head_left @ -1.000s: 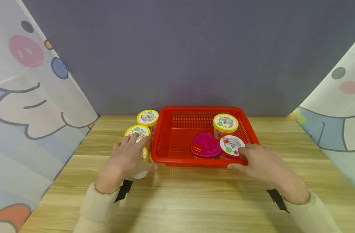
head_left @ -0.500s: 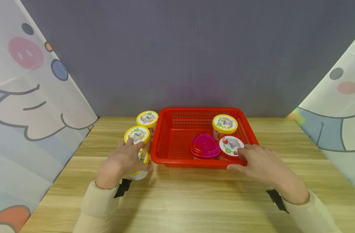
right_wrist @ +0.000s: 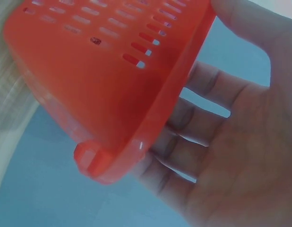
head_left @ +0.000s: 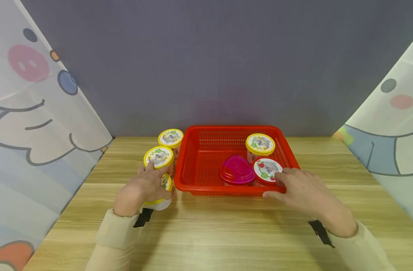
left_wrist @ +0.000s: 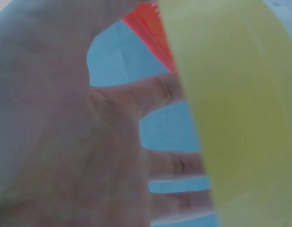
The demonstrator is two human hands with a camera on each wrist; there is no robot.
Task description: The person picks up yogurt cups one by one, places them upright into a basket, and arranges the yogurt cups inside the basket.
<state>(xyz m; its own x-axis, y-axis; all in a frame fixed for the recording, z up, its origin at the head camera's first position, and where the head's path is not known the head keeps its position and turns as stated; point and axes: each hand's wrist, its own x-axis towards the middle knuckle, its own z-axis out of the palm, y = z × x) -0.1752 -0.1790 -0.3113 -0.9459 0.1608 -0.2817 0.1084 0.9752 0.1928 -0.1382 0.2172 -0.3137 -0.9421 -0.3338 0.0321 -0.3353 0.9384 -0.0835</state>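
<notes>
My left hand [head_left: 142, 191] is at the left of the red basket, its thumb and fingers around a yellow-lidded tub [head_left: 166, 182] that it partly hides. In the left wrist view, a broad yellow rim [left_wrist: 236, 109] fills the right side, with fingers reaching behind it. Just in front, another yellow-rimmed tub [head_left: 161, 205] shows beneath the hand. My right hand [head_left: 304, 190] grips the front right corner of the plastic basket [head_left: 226, 189], thumb outside the rim. Its fingertips overlap a red-lidded tub [head_left: 267, 170] inside.
Inside the basket are also a magenta heart-shaped lidded container [head_left: 238, 169] and a yellow-lidded tub [head_left: 260, 144]. Two more yellow-lidded tubs, a nearer one [head_left: 159, 156] and a farther one [head_left: 171, 137], stand left of the basket. A grey wall [head_left: 206, 67] rises behind the wooden table [head_left: 220, 233].
My left hand has drawn back slightly, uncovering more of the tub lid behind it, and its thumb has closed in toward the fingers. The right hand keeps its grip on the basket.
</notes>
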